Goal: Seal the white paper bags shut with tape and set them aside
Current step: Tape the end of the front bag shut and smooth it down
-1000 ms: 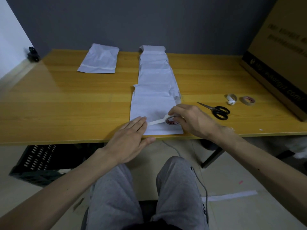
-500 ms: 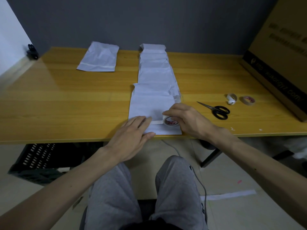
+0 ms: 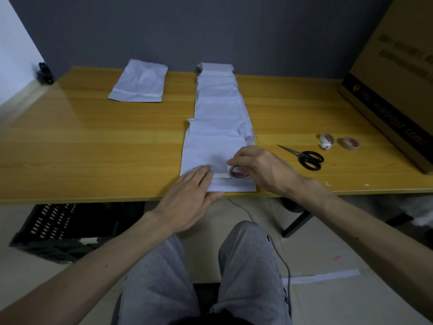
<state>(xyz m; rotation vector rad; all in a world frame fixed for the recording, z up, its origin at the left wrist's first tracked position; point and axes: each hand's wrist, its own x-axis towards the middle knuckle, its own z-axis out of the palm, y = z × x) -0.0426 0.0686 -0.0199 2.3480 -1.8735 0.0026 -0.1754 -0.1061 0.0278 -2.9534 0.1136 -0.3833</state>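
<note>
Item: left hand (image 3: 187,195), fingers flat, is pressing the tape strip (image 3: 221,175) onto the nearest white bag (image 3: 210,148) at the tabletop (image 3: 93,148) front edge; right hand (image 3: 262,170) is gripping the tape roll (image 3: 237,172). Risk: a skewed pull is probably wrinkling the strip or shifting the bag.

Small packing station, looks like a back room or office rather than a home. Plain wood-laminate desk (image 3: 93,148) against a bare grey wall (image 3: 210,31), large printed shipping carton (image 3: 398,78) at its right end, black vented plastic crate (image 3: 54,228) on the floor underneath. Packing kit on the desk: row of white paper bags (image 3: 218,102), black-handled scissors (image 3: 304,157), tape rolls (image 3: 349,143). Hard pale floor (image 3: 351,306), loose white strip (image 3: 321,276) on it.
</note>
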